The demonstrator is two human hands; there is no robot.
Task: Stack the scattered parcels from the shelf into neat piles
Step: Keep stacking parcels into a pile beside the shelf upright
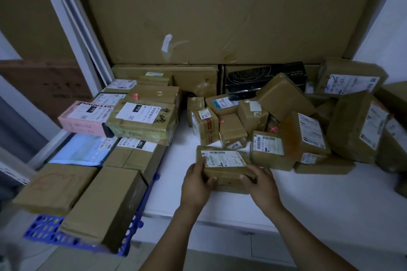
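Observation:
A small brown parcel (222,166) with a white label on top sits near the front of the white shelf (308,200). My left hand (197,185) grips its left end and my right hand (261,185) grips its right end, thumbs on the near face. Behind it lies a jumble of scattered brown parcels (286,130), some tilted against one another. On the left stand stacked parcels: a taped brown box (143,121) with a white label beside a pink box (86,119).
A blue perforated crate (134,222) at the lower left carries several brown boxes (103,202). A large cardboard sheet (220,24) covers the shelf's back. A black box (264,79) lies at the rear. A white upright (72,28) bounds the left.

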